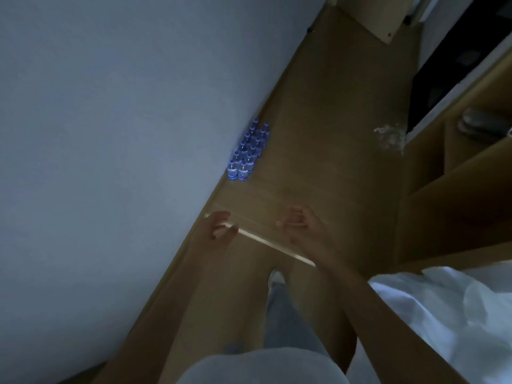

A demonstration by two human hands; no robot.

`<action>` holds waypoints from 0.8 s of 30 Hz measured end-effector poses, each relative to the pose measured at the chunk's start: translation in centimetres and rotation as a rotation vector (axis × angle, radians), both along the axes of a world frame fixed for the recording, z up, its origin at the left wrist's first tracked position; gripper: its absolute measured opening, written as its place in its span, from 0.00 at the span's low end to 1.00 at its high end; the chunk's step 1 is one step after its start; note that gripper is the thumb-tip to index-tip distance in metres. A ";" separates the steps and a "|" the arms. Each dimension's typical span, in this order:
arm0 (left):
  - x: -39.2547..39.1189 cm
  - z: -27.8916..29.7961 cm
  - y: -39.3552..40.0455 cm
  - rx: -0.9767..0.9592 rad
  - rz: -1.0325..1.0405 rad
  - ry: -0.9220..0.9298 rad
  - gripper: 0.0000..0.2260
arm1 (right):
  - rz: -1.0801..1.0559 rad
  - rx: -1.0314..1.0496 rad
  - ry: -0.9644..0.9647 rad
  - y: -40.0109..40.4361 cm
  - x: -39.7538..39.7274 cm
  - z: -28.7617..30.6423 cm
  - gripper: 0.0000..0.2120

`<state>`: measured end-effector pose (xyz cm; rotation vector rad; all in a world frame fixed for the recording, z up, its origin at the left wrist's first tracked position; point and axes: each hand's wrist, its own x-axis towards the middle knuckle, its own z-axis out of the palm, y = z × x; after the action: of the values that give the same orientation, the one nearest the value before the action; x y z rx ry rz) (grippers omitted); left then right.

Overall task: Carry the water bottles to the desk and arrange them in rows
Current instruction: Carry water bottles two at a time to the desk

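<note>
**A:** Dim room, tilted view. Pale blue-grey wall (97, 120) fills the left of the frame; long light-brown wooden table (318, 120) runs diagonally from lower centre to upper right.

**B:** Where are the bottles?

**A:** Cluster of small clear plastic water bottles with blue caps and labels (248, 151) at mid-frame, standing upright on the table hard against the wall. Looks like two tight rows running along the wall edge; exact count unclear.

**B:** Hands?

**A:** Left hand (220, 227) and right hand (300, 227) both out in front at lower centre, over the table's near edge. Each grip is released, fingers loosely curled, nothing held. Both well short of the bottles.

**B:** So which step?

**A:** My read: rows mostly built, hands free for the next load or a tidy-up. To do it well, keep new bottles flush with the existing rows, butt each against its neighbour, set down vertically, don't nudge the front pair.

**B:** Obstacles?

**A:** Crumpled clear plastic wrap (390, 139) on the table at right, well apart from the bottles. Wooden open shelving (443, 189) along the right edge; dark flat panel (457, 79) at upper right. White bedding (443, 314) at lower right, beside the right forearm. Low light is the main risk for knocking a bottle over.
</note>
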<state>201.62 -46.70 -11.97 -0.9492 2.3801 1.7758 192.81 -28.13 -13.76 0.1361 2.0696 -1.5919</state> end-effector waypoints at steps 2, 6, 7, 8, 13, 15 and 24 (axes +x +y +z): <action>-4.5 -0.9 -1.0 0.039 0.099 -0.012 0.14 | 0.031 -0.011 -0.017 -1.2 -5.4 -0.8 0.18; -12.3 -2.3 -3.6 0.047 0.138 -0.035 0.13 | 0.090 0.000 -0.047 -3.7 -14.7 -2.1 0.17; -14.2 -2.8 -4.5 0.037 0.147 -0.037 0.13 | 0.107 -0.002 -0.065 -4.6 -16.9 -2.6 0.17; -16.2 -3.2 -5.4 0.032 0.152 -0.040 0.12 | 0.121 -0.007 -0.085 -5.5 -18.9 -3.3 0.17; -25.2 -7.2 -10.6 -0.002 0.126 -0.026 0.10 | 0.154 -0.010 -0.105 -10.3 -27.3 -7.5 0.16; -28.3 -9.3 -12.7 0.002 0.113 -0.028 0.11 | 0.163 -0.013 -0.107 -12.0 -29.9 -9.4 0.16; -38.9 -22.7 -19.0 0.017 0.121 -0.041 0.13 | 0.142 0.049 -0.094 -18.4 -39.6 -22.3 0.19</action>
<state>162.76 -65.68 -34.67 -1.1394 2.3263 1.7933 153.17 -46.49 -36.06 0.0775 2.0008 -1.4235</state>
